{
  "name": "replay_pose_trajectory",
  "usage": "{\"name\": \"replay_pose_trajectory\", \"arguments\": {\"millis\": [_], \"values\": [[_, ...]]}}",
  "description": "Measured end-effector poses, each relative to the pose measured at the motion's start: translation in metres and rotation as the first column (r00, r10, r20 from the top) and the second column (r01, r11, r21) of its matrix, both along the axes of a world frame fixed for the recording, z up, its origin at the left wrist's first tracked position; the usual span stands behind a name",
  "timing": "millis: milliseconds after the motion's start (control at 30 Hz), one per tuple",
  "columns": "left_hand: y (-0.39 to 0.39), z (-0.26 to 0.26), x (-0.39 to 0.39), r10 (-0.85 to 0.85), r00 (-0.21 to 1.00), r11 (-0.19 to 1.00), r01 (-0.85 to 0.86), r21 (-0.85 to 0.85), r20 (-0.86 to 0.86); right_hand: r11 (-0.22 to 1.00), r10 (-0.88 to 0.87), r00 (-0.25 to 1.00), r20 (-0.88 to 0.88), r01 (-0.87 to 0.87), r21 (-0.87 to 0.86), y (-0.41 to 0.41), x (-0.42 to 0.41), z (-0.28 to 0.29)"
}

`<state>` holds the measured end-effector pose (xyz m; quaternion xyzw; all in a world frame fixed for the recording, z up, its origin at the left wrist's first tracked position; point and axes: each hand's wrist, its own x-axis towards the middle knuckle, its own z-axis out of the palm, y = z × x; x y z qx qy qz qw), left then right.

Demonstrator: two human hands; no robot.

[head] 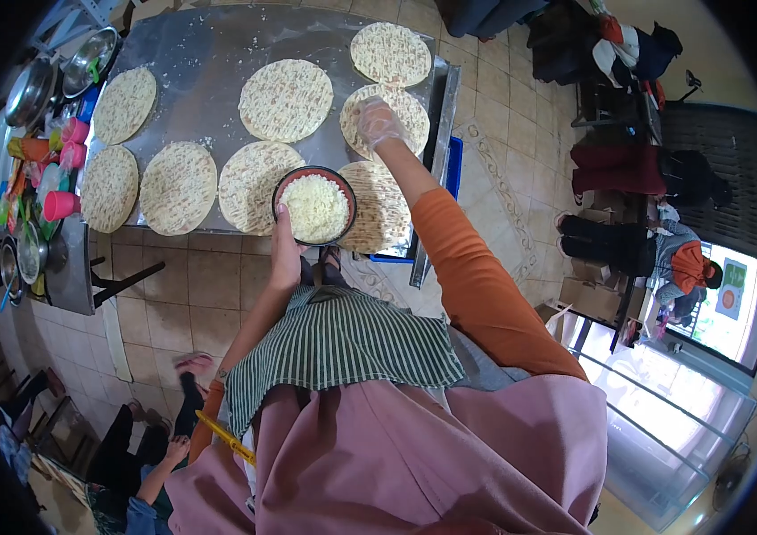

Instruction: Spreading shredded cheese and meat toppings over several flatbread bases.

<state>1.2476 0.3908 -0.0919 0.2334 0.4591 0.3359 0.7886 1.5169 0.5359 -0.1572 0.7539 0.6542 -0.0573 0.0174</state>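
Observation:
My left hand (285, 251) grips the near-left side of a round bowl (315, 171) with a dark rim and red inside. Grated white cheese (315, 208) fills much of it. The bowl is over the table's near edge, hiding parts of two flatbreads beneath. In a clear plastic glove, my right hand (378, 122) is at the left part of a cheese-strewn round flatbread (408, 120); its fingertips and anything inside them are hard to make out. Another topped flatbread (390, 55) adjoins that one at the far side, and a browner flatbread (375, 210) lies nearer me.
More topped flatbreads (287, 100) lie across the metal table (198, 80), among scattered crumbs. Pink cups (61, 205) and metal bowls (29, 90) crowd a side table at left. A blue crate (453, 164) is by the table's right edge. Other people (676, 264) are at right and lower left.

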Motion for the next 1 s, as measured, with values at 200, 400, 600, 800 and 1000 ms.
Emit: {"name": "replay_pose_trajectory", "arguments": {"millis": [200,400,600,800,1000], "values": [[-0.002,0.016,0.005,-0.031,0.996,0.999,0.027,-0.046,-0.083,1.0,-0.007,0.999,0.042,0.006,0.022,-0.001,-0.013,0.036],[-0.006,0.015,0.012,-0.045,0.991,0.999,0.048,0.021,-0.125,0.849,0.33,0.867,-0.372,-0.445,-0.284,-0.087,-0.103,0.11],[-0.004,0.005,0.007,-0.05,0.992,0.997,0.056,0.053,-0.119,0.875,0.299,0.729,-0.616,-0.466,-0.127,-0.136,-0.132,0.126],[-0.011,-0.009,0.018,-0.113,0.975,0.976,0.144,0.164,-0.189,0.895,-0.097,0.538,-0.838,-0.321,-0.309,-0.151,-0.105,0.138],[-0.005,-0.013,0.028,-0.154,0.97,0.969,0.185,0.161,-0.186,0.871,-0.472,0.371,-0.8,0.053,-0.489,-0.164,-0.093,0.143]]}}
